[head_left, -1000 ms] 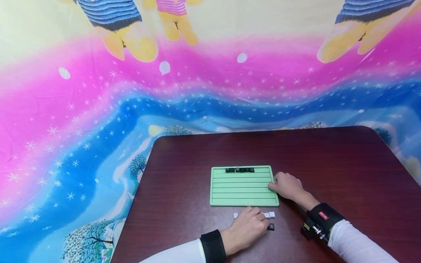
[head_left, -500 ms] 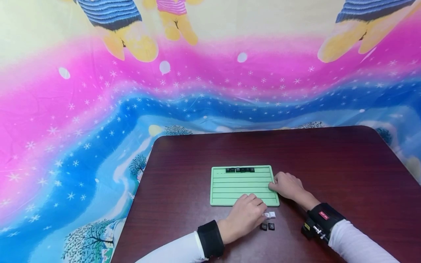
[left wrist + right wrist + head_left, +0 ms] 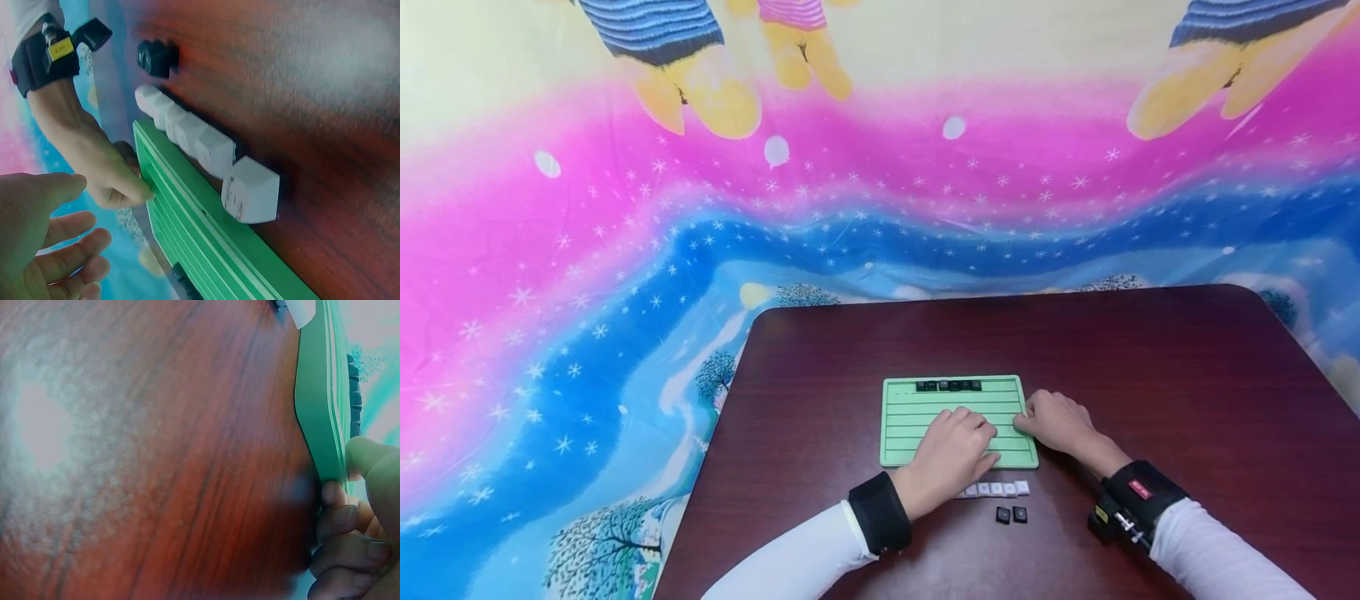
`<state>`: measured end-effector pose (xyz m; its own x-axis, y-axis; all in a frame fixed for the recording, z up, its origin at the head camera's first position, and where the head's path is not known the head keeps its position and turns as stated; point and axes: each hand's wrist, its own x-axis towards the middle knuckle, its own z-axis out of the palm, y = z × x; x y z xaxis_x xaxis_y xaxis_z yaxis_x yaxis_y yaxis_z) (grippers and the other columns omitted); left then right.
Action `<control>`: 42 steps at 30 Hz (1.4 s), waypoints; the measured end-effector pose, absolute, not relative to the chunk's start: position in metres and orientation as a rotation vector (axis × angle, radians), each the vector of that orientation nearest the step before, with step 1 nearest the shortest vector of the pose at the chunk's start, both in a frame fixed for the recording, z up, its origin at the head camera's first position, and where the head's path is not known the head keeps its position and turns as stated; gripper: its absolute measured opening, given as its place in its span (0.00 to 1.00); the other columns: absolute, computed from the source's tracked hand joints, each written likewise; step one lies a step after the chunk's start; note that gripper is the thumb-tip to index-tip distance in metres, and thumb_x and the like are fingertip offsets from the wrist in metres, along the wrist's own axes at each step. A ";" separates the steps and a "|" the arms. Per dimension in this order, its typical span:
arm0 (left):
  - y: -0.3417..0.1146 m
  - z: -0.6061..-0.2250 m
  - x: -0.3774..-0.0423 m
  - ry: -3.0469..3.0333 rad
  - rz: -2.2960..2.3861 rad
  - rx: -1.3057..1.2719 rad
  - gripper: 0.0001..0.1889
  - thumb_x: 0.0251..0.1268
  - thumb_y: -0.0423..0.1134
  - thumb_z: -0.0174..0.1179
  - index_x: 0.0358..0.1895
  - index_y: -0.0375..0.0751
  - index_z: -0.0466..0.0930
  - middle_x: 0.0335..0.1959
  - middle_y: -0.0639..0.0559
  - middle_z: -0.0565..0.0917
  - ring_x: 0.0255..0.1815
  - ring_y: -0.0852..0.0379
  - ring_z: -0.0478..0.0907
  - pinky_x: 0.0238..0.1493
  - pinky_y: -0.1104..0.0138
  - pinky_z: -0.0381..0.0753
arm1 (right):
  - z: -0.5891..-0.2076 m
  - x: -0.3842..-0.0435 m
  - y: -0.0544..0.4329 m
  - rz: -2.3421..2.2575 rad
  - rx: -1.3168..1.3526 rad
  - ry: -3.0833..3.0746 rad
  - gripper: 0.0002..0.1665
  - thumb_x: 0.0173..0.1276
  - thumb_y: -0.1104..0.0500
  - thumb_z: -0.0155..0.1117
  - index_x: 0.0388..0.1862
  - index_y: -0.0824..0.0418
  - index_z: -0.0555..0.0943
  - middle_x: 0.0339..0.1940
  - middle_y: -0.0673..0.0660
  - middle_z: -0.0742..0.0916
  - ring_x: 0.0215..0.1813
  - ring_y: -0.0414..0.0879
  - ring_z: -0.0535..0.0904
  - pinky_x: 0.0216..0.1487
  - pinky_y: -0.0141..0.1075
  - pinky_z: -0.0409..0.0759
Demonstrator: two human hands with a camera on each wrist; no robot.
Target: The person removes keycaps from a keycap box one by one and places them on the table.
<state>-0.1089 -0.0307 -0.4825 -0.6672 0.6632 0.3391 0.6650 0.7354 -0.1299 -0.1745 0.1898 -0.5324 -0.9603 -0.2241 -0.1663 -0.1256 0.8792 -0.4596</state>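
Note:
A light-green ridged board (image 3: 906,410) lies on the table, with a row of several black keycaps (image 3: 955,386) along its far edge. My left hand (image 3: 946,457) is over the near middle of this board. In the left wrist view its fingers (image 3: 75,253) are loosely bent, thumb apart, with nothing between them. My right hand (image 3: 1060,422) holds the board's right edge, thumb on top and the other fingers curled against the side, as the right wrist view shows. Close to the board's near edge runs a row of white keycaps (image 3: 996,489), its left end partly behind my left hand.
Two loose black keycaps (image 3: 1011,515) sit nearer to me than the white row. The dark red-brown table (image 3: 1150,358) reaches back to a colourful printed cloth (image 3: 865,183). Both wrists wear black straps (image 3: 880,512).
My left hand has moved from over the white keycaps forward onto the board area, uncovering more of the white row and the second black keycap. My right hand has stayed at the board's edge.

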 end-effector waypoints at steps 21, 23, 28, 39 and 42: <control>-0.031 -0.490 -0.142 -2.701 0.009 -0.900 0.13 0.65 0.55 0.66 0.45 0.53 0.86 0.40 0.60 0.87 0.40 0.60 0.81 0.39 0.67 0.79 | -0.534 -0.177 0.192 -0.663 -0.252 2.810 0.27 0.64 0.51 0.63 0.10 0.50 0.62 0.11 0.44 0.60 0.16 0.39 0.54 0.20 0.32 0.50; -0.030 -0.490 -0.145 -2.711 0.011 -0.888 0.13 0.65 0.54 0.66 0.45 0.53 0.86 0.40 0.59 0.87 0.40 0.59 0.81 0.38 0.67 0.79 | -0.535 -0.177 0.192 -0.662 -0.260 2.805 0.27 0.65 0.51 0.63 0.10 0.50 0.62 0.11 0.44 0.61 0.15 0.39 0.55 0.20 0.31 0.50; -0.030 -0.490 -0.152 -2.735 0.012 -0.860 0.14 0.66 0.54 0.66 0.48 0.53 0.86 0.42 0.59 0.87 0.44 0.59 0.82 0.41 0.66 0.80 | -0.535 -0.177 0.192 -0.672 -0.271 2.819 0.27 0.65 0.51 0.64 0.10 0.51 0.62 0.11 0.44 0.61 0.16 0.39 0.55 0.20 0.31 0.50; -0.031 -0.493 -0.160 -2.777 0.018 -0.846 0.16 0.66 0.54 0.65 0.50 0.51 0.85 0.45 0.57 0.88 0.46 0.58 0.83 0.43 0.65 0.81 | -0.535 -0.177 0.191 -0.680 -0.273 2.816 0.27 0.65 0.51 0.63 0.10 0.50 0.62 0.11 0.44 0.61 0.16 0.39 0.55 0.20 0.31 0.51; -0.031 -0.494 -0.166 -2.780 0.008 -0.820 0.15 0.66 0.52 0.65 0.51 0.52 0.86 0.44 0.57 0.88 0.44 0.58 0.83 0.41 0.66 0.80 | -0.534 -0.177 0.192 -0.689 -0.277 2.804 0.27 0.65 0.51 0.63 0.10 0.50 0.62 0.11 0.44 0.61 0.15 0.39 0.54 0.19 0.31 0.50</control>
<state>-0.1657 -0.0309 -0.4940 -0.8131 0.5351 0.2293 0.5339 0.8424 -0.0730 -0.1771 0.1921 -0.5344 -0.9532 -0.2384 -0.1858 -0.1252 0.8709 -0.4753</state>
